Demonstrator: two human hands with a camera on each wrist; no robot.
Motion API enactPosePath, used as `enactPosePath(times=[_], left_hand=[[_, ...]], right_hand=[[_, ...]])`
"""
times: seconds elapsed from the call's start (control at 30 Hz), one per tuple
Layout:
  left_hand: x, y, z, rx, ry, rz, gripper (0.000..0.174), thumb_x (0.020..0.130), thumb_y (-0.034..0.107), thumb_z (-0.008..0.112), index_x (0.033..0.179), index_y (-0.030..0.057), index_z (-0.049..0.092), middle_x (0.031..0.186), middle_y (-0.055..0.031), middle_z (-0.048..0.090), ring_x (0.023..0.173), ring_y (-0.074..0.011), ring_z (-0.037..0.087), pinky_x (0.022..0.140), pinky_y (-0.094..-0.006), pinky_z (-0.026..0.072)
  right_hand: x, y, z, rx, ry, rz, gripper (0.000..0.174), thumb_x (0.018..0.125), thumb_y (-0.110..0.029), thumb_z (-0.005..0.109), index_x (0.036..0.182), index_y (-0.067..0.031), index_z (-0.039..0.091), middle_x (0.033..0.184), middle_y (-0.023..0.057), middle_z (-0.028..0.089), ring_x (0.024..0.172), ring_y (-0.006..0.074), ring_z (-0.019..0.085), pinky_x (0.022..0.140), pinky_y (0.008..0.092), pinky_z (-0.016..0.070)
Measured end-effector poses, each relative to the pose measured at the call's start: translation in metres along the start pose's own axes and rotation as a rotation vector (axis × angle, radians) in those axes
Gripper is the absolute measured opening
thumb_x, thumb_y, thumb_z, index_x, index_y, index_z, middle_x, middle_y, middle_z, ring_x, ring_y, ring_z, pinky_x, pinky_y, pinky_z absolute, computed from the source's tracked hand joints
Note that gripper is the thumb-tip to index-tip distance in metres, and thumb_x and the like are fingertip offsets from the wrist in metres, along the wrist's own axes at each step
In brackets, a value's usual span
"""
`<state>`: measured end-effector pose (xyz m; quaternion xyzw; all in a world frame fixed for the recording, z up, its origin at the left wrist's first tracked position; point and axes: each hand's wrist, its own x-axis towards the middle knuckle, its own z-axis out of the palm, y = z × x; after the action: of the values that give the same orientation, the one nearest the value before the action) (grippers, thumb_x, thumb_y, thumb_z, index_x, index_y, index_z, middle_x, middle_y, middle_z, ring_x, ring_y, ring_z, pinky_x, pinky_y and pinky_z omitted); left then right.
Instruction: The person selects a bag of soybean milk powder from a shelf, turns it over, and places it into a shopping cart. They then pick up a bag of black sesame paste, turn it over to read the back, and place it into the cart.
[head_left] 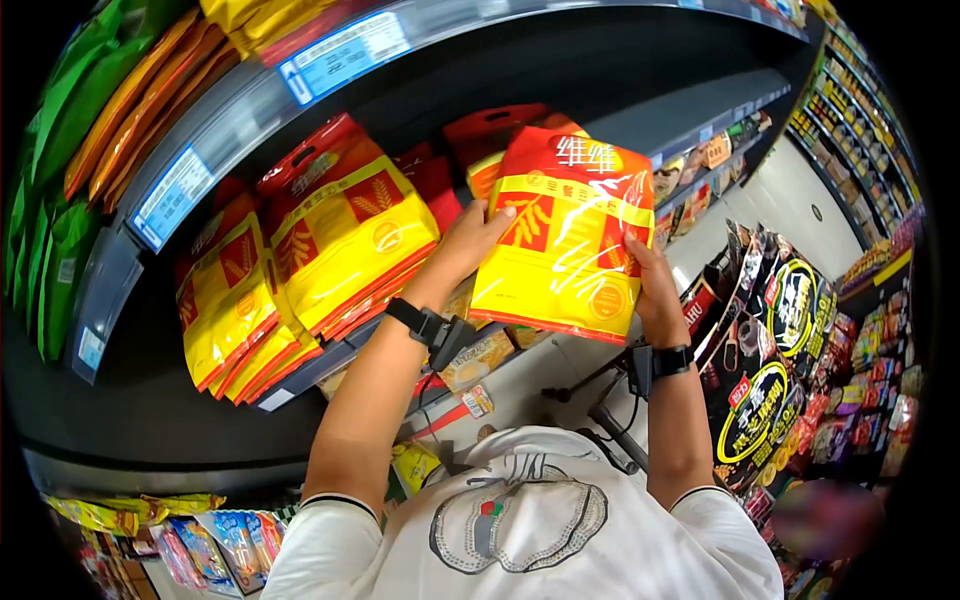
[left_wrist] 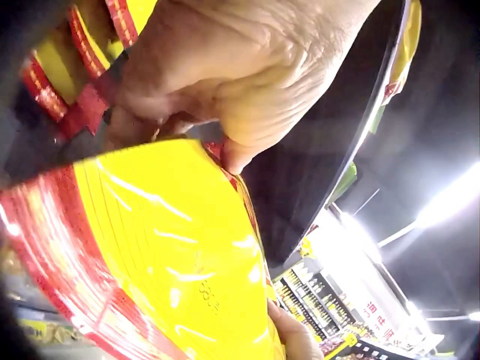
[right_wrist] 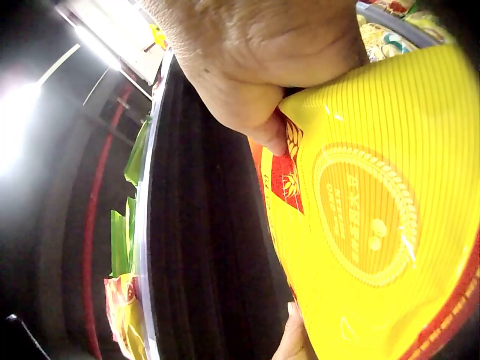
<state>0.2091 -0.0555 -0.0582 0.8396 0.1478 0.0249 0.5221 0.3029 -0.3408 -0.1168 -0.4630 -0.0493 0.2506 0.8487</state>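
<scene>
A red and yellow bag [head_left: 565, 245] with wheat pictures is held up in front of the shelf, its printed face toward the head camera. My left hand [head_left: 465, 240] grips its left edge, thumb on the front. On the opposite edge my right hand [head_left: 655, 290] pinches it the same way. The left wrist view shows the left hand [left_wrist: 247, 67] above the bag's shiny yellow side [left_wrist: 180, 232]. In the right wrist view the right hand [right_wrist: 262, 60] has its thumb on the bag [right_wrist: 367, 202]. Both hands' other fingers are largely hidden behind it.
Similar bags [head_left: 350, 235] lie in stacks on the dark shelf at left, with more behind the held bag. A shelf edge with price labels [head_left: 345, 60] curves above. Black packages [head_left: 775, 370] stand at right. Green bags [head_left: 65, 200] hang over the upper left.
</scene>
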Motion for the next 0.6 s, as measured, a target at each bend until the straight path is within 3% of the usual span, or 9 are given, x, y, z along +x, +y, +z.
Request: enactPosePath(times=[0.13,0.17,0.3,0.4,0.43,0.53,0.6], left_hand=[[-0.008,0.010,0.008,-0.333,-0.114,0.039,0.055,0.098,0.033,0.068,0.135,-0.0042,0.052,0.125,-0.0144,0.068,0.107,-0.0191,0.069,0.091,-0.0320,0.0541],[0.015,-0.024,0.015,-0.220,-0.094,0.060,0.049,0.098,0.025,0.069,0.135,-0.0027,0.052,0.124,-0.0120,0.068,0.104,-0.0176,0.069,0.091,-0.0308,0.0546],[-0.016,0.002,0.016,-0.240,-0.028,0.135,0.039,0.100,0.017,0.063,0.134,-0.0001,0.053,0.123,-0.0108,0.068,0.106,-0.0168,0.068,0.090,-0.0310,0.0544],[-0.027,-0.007,0.016,-0.035,0.163,0.279,0.037,0.100,0.014,0.061,0.134,0.0002,0.053,0.122,-0.0106,0.068,0.106,-0.0163,0.067,0.091,-0.0304,0.0531],[-0.041,0.003,0.011,-0.093,0.194,0.366,0.036,0.101,0.013,0.061,0.133,-0.0001,0.053,0.121,-0.0093,0.067,0.107,-0.0148,0.065,0.092,-0.0297,0.0517],[-0.078,0.018,-0.020,-0.228,0.218,0.296,0.036,0.101,0.013,0.060,0.134,0.0004,0.053,0.122,-0.0080,0.065,0.107,-0.0129,0.063,0.092,-0.0283,0.0510],[-0.099,0.022,-0.045,-0.228,0.324,0.386,0.036,0.102,0.015,0.060,0.136,0.0017,0.053,0.120,-0.0045,0.065,0.103,-0.0089,0.061,0.090,-0.0249,0.0504]], right_hand=[[-0.004,0.001,0.005,0.020,0.048,-0.065,0.040,0.100,-0.015,0.062,0.135,0.0003,0.049,0.120,0.0144,0.069,0.097,0.0224,0.072,0.087,0.0360,0.0595],[-0.002,0.004,0.003,0.019,0.057,-0.078,0.040,0.099,-0.014,0.063,0.134,0.0005,0.049,0.119,0.0147,0.070,0.096,0.0225,0.072,0.086,0.0362,0.0594],[-0.012,0.002,0.016,-0.028,0.067,-0.107,0.040,0.099,-0.011,0.062,0.135,0.0002,0.049,0.120,0.0138,0.069,0.097,0.0222,0.072,0.086,0.0355,0.0589],[-0.029,-0.010,0.042,-0.036,-0.007,-0.169,0.039,0.099,-0.010,0.060,0.136,-0.0003,0.050,0.122,0.0137,0.068,0.100,0.0225,0.072,0.087,0.0355,0.0592],[-0.032,-0.016,0.052,-0.042,-0.012,-0.143,0.040,0.099,-0.010,0.059,0.136,-0.0003,0.050,0.121,0.0140,0.068,0.101,0.0230,0.072,0.087,0.0356,0.0594],[-0.033,-0.028,0.088,-0.099,-0.069,-0.087,0.042,0.098,-0.012,0.061,0.137,-0.0007,0.050,0.123,0.0135,0.068,0.104,0.0230,0.071,0.088,0.0345,0.0593],[-0.033,-0.033,0.129,-0.120,-0.119,-0.069,0.043,0.097,-0.014,0.062,0.137,-0.0010,0.050,0.124,0.0126,0.067,0.105,0.0221,0.071,0.088,0.0331,0.0589]])
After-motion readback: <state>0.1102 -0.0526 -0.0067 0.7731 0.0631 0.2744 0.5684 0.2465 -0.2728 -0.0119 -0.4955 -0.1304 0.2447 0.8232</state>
